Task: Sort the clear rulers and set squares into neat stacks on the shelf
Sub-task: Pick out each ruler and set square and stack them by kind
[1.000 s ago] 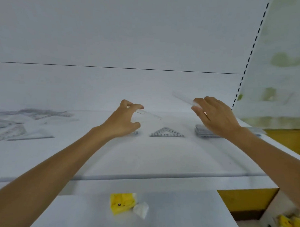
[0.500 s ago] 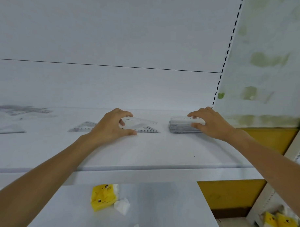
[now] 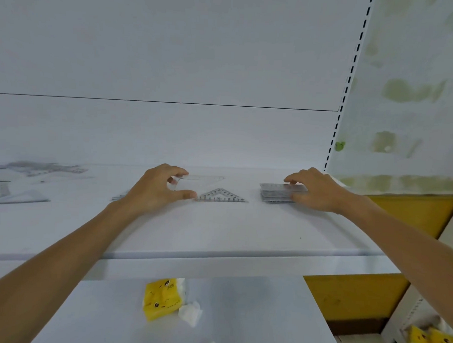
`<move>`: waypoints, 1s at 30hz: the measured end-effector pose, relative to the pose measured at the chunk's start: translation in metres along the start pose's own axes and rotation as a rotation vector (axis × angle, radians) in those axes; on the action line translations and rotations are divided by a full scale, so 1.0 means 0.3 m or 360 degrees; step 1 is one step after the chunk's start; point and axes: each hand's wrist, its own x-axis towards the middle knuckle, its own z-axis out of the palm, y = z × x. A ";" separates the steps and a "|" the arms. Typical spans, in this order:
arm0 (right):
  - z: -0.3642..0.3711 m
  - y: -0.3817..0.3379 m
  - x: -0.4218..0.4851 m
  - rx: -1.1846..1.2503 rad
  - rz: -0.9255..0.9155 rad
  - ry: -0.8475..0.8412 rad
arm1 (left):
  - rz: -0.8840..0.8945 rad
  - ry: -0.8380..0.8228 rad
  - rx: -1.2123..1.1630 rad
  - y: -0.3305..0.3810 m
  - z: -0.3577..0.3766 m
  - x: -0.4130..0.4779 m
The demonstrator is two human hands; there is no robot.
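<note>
Between left fingers [image 3: 178, 172], seemingly, one set square [image 3: 203, 180].

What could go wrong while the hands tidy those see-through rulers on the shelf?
1. The left hand pinches a clear set square at one end only, above the shelf. It might slip and drop.
2. The right hand grips the ruler stack. A nudge could slide the smooth pieces out of line.
3. The flat set square lying between the hands could get bumped.
</note>
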 end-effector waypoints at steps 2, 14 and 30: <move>0.002 -0.015 -0.002 0.0005 0.0026 -0.0014 | -0.0003 0.0025 -0.0024 -0.023 -0.019 -0.002; 0.023 -0.331 0.065 -0.0058 -0.0124 0.0286 | -0.0106 0.0032 -0.0058 -0.203 -0.178 -0.026; 0.212 -0.944 -0.043 0.0113 -0.0152 0.0143 | -0.0125 -0.0105 -0.0149 -0.420 -0.281 -0.040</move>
